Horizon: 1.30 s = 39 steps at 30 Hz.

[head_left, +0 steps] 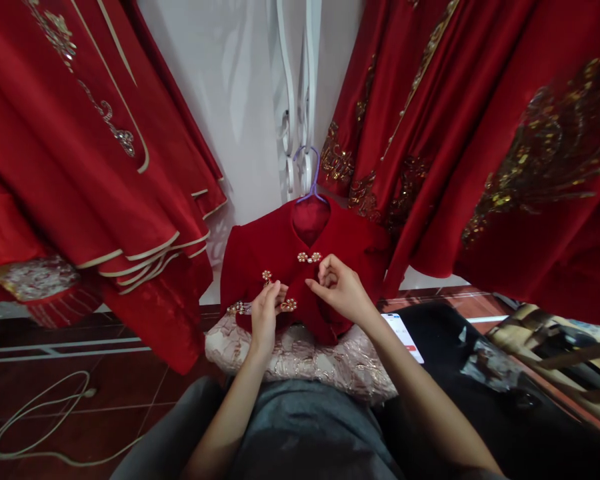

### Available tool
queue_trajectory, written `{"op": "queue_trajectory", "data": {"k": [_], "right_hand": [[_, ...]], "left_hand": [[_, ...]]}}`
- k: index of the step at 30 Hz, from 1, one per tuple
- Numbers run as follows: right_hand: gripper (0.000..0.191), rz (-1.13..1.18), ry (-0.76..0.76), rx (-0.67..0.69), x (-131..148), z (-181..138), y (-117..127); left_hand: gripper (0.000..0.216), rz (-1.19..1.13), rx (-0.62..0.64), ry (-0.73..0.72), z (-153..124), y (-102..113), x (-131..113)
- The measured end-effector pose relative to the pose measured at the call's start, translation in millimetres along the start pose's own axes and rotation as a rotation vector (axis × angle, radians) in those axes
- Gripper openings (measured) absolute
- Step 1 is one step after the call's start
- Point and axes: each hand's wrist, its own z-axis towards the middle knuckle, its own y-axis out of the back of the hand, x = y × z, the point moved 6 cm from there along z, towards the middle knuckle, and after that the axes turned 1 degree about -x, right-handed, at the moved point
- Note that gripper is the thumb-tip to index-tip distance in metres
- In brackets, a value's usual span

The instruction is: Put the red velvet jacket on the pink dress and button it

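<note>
A red jacket [265, 240] hangs on a purple hanger [314, 180], its lower part resting over a pale pink brocade cushion or cloth [300, 353]. Pearl-and-gold clasps decorate its front: one joined clasp [309, 257] sits below the neckline, and another clasp piece [289, 305] lies beside my left fingers. My left hand [265, 317] is closed on the jacket's front near that piece. Just right of the joined clasp, my right hand [343, 287] is raised over the jacket with thumb and fingers pinched together. Whatever the pinch holds is too small to make out.
Red embroidered garments [130, 200] hang on the left, and a sequinned red garment [480, 167] hangs on the right. A phone [403, 339] lies on a black surface [430, 387] near a clear plastic bag [490, 365]. A pale cable [30, 400] curls across the tiled floor.
</note>
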Motion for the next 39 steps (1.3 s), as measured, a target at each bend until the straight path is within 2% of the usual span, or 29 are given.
{"op": "queue_trajectory", "data": {"k": [2,4,8,11,14,16,19,23,28,30,34,39], "right_hand": [[0.023,0.024,-0.062,0.155,-0.4,-4.6,-12.7],[0.023,-0.013,-0.066,0.22,0.1,-7.8,-22.1],[0.022,-0.155,0.007,0.121,4.9,-7.4,-25.4],[0.023,-0.077,-0.033,0.172,6.6,-8.9,-30.9],[0.03,0.02,-0.024,0.21,10.9,-12.0,-36.2],[0.027,0.043,-0.005,0.191,11.8,-13.3,-38.0],[0.021,0.062,-0.005,0.159,8.3,-13.6,-40.6],[0.018,0.082,-0.001,0.089,1.6,-9.7,-40.1],[0.017,0.052,-0.011,0.067,-12.4,-2.9,-42.7],[0.015,0.048,0.011,0.056,-18.6,-1.0,-44.6],[0.018,0.046,0.062,0.02,-28.9,1.8,-48.1],[0.019,0.057,0.056,-0.014,-34.8,10.6,-53.2]], "left_hand": [[0.035,-0.047,0.0,0.017,-0.6,1.0,3.2],[0.029,-0.076,-0.038,-0.02,0.0,4.6,5.0],[0.024,-0.077,-0.192,-0.144,4.1,20.4,5.6],[0.028,0.047,-0.168,-0.162,5.2,22.1,4.0],[0.034,0.237,-0.108,-0.274,-2.9,14.4,-8.1],[0.035,0.334,-0.153,-0.37,-10.7,12.2,-19.4],[0.026,0.44,-0.249,-0.512,-15.9,15.5,-36.1],[0.015,0.618,-0.293,-0.617,-2.7,30.3,-45.2],[0.026,0.831,-0.131,-0.577,16.2,36.5,-32.2],[0.025,0.861,-0.107,-0.567,16.6,34.6,-27.8],[0.022,0.838,-0.086,-0.592,14.2,29.4,-26.0],[0.023,0.794,-0.04,-0.591,16.4,28.7,-25.5]]}}
